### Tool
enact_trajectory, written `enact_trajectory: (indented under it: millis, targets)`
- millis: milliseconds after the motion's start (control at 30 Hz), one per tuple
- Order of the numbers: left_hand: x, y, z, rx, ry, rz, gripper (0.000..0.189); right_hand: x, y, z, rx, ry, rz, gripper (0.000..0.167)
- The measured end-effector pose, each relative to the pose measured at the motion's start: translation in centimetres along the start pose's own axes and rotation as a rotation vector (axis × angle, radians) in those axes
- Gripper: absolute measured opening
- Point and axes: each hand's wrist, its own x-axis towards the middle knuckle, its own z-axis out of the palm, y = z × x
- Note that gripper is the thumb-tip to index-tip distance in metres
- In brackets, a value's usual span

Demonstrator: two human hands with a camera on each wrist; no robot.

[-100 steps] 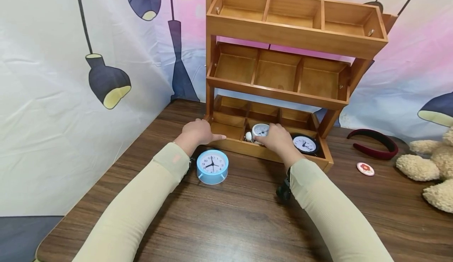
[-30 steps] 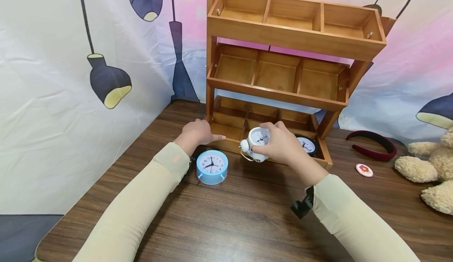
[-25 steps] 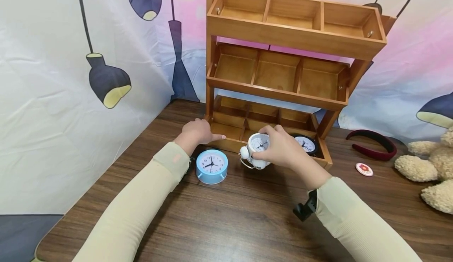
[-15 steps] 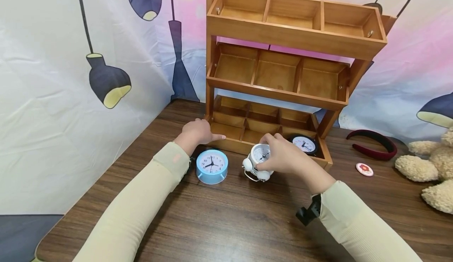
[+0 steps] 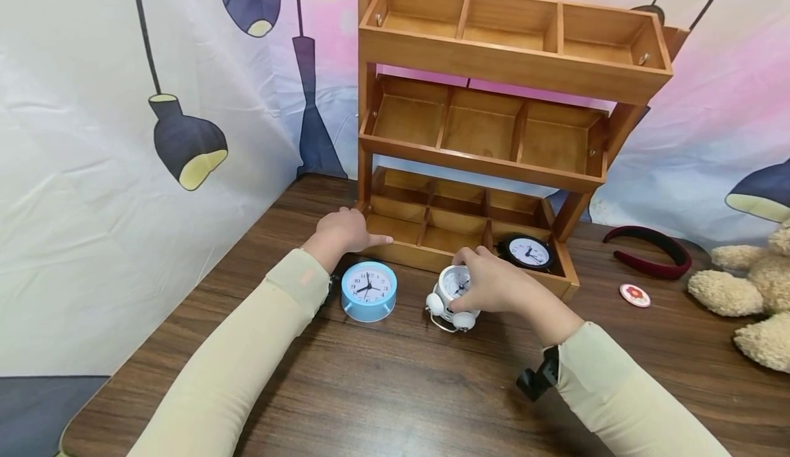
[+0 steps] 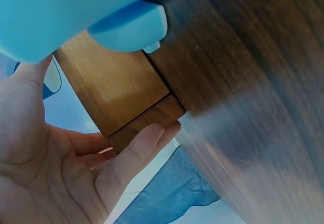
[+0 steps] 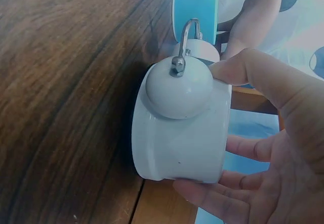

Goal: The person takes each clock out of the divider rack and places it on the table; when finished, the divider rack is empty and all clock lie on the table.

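Observation:
My right hand grips a white twin-bell alarm clock by its sides, thumb near one bell and fingers across the body. The clock lies face up at the tabletop, just in front of the wooden rack. In the right wrist view, its white bell and metal handle show close up. My left hand holds the left end of the rack's lowest tier, fingers wrapped about its corner. A light-blue round alarm clock lies beside my left wrist. A black-rimmed clock sits in the lowest tier's right front compartment.
Two upper tiers of the rack, divided into compartments, overhang the lowest one. Toward the right lie a dark red headband, a small oval flower badge and a plush bear. A printed cloth hangs behind the table.
My right hand has lifted the white alarm clock out of the lowest tier's middle compartment and brought it toward me, down to the tabletop. The left hand has stayed at the rack's end.

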Motion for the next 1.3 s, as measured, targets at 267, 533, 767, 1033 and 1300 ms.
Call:
enact_trajectory:
  millis: [267,533,767,1033,1300]
  targets:
    - [0.2,0.0,0.1,-0.003,0.0,-0.003,0.104,0.2,0.0,0.4,-0.007,-0.018,-0.007,0.072]
    - [0.1,0.0,0.1,-0.012,-0.004,-0.014,0.104,0.2,-0.1,0.5,-0.003,-0.022,-0.001,0.071]
    - [0.0,0.0,0.0,-0.01,-0.002,-0.007,0.103,0.0,0.1,0.6,0.038,-0.017,-0.001,0.072]
    - [0.1,0.0,0.2,-0.008,0.004,-0.004,0.103,-0.6,1.3,0.2,0.116,0.033,-0.02,0.081]
    - [0.1,0.0,0.1,-0.011,0.006,-0.004,0.103,-0.5,4.6,-1.4,0.224,0.216,0.033,0.066]
